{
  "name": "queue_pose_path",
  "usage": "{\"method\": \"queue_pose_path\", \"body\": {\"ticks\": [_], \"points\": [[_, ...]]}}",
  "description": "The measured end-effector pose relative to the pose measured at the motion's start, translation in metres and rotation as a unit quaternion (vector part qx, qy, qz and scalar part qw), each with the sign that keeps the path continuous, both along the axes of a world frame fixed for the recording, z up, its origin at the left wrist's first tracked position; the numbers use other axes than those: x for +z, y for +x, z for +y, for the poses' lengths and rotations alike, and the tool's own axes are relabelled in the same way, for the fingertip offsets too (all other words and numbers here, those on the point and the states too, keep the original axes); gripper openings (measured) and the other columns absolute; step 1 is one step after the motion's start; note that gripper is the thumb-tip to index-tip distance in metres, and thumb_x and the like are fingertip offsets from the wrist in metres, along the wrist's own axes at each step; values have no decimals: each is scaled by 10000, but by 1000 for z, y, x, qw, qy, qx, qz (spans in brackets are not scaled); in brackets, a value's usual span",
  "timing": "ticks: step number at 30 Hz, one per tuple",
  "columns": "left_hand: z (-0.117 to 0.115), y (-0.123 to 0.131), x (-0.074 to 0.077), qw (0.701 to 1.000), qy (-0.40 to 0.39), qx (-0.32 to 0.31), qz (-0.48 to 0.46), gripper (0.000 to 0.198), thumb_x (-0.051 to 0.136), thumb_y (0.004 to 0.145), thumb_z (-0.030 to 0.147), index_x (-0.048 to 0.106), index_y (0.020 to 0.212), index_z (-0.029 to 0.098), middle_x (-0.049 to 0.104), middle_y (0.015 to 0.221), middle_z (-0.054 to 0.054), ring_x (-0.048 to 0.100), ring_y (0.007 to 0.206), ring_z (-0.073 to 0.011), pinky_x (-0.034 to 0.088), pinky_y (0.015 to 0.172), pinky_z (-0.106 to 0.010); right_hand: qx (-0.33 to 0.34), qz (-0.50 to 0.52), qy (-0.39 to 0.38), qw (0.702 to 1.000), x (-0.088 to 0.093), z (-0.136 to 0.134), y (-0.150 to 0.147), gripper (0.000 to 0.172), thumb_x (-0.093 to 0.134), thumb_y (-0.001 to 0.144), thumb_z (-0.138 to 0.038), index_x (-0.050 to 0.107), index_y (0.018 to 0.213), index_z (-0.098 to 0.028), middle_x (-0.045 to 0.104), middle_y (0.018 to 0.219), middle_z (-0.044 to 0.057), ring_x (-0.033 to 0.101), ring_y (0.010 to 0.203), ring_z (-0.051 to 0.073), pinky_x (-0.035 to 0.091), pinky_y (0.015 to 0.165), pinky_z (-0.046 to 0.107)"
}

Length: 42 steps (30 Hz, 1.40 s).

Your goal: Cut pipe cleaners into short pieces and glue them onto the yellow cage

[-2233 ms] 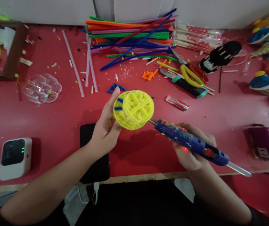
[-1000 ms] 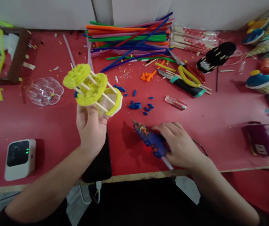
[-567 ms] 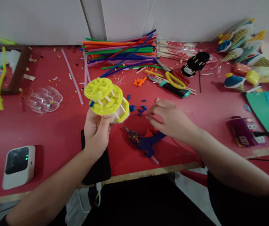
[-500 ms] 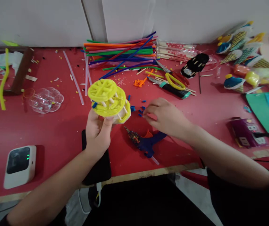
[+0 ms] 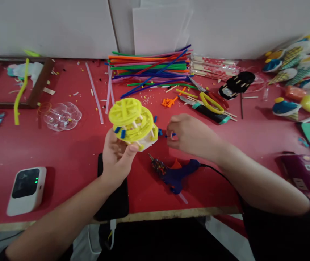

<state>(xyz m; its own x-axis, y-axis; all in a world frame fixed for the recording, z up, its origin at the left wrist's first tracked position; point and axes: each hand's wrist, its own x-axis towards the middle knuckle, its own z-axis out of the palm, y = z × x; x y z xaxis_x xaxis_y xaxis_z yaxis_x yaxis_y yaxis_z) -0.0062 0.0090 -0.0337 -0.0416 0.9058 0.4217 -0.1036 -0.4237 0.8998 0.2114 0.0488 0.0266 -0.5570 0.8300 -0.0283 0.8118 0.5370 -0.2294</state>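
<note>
My left hand (image 5: 118,161) is closed around the lower part of a yellow tiered model (image 5: 133,125). Its round tiers look wound from fuzzy pipe cleaner, with a wheel-like spoked top and pale short sticks between the levels. Two short blue bits (image 5: 120,132) show on its left side. Low over the table, my right hand (image 5: 189,136) has its fingers curled in a pinch at some cut blue pipe-cleaner pieces (image 5: 159,132). Blue shows between the fingers, but whether a piece is gripped is hidden. A blue glue gun (image 5: 178,175) lies just below the hands.
A bundle of coloured pipe cleaners (image 5: 149,67) lies at the back. Pliers (image 5: 209,112), orange cut pieces (image 5: 168,102) and a black tiered model (image 5: 237,85) are at right. A phone (image 5: 113,201) lies under my left wrist; a white device (image 5: 27,190) stands left.
The view has shifted, so the table items appear further right. The yellow model has turned slightly, showing a second blue bit. My right hand's fingers have curled in more at the blue pieces.
</note>
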Motion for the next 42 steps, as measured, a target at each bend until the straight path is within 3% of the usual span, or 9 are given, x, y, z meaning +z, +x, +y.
{"method": "queue_pose_path", "body": {"ticks": [2,5,8,15,21,27,36,42], "points": [[-1,-1,1,1000,4,0,13,308,730,898,403,641,1171,291,732,1005,-34,733,820,-171,650,754,-317,-3,115,23,993,16,0,3,62,649,749,-140,685,737,-190,692,775,37,624,763,185,464,708,306],[-2,-1,4,998,8,31,56,267,772,864,370,666,1083,258,707,936,-16,721,841,-171,643,764,-314,-8,279,35,960,40,-9,1,110,618,783,-115,656,736,-208,666,744,-12,591,695,131,452,646,264],[-2,-2,6,995,8,47,84,260,803,831,365,696,1037,247,681,899,-7,697,826,-161,621,725,-281,-23,345,12,938,54,-25,-6,136,626,820,-101,633,738,-210,641,720,-31,568,659,104,445,609,240],[-4,-6,11,978,58,75,184,265,846,780,343,748,1022,303,673,871,-7,648,761,-178,578,600,-267,-24,262,65,963,52,-37,-15,152,631,817,-119,621,709,-226,635,686,-27,591,646,121,456,603,254],[-7,-9,12,966,72,89,233,318,843,787,312,744,1089,320,685,908,-19,658,798,-193,578,641,-282,-34,240,60,968,50,-35,-16,180,643,808,-123,586,665,-215,626,676,-31,566,618,99,401,550,229],[-9,-10,13,959,83,94,255,327,825,806,316,735,1120,331,682,925,-16,664,807,-192,581,637,-272,-28,233,52,971,50,-34,-16,211,646,792,-120,546,636,-220,605,648,-45,539,587,93,384,532,224],[-4,-10,13,961,116,93,235,329,842,792,329,755,1105,275,681,891,-29,642,770,-169,561,620,-244,-27,234,63,970,48,-37,-16,196,667,828,-136,581,674,-223,631,685,-33,606,650,111,458,594,229],[-7,-10,11,968,61,95,224,345,803,831,349,733,1169,342,694,951,-22,648,831,-199,562,704,-306,-40,270,71,959,50,-38,-16,123,695,824,-109,660,780,-218,641,716,-19,595,643,104,482,593,227]]}}
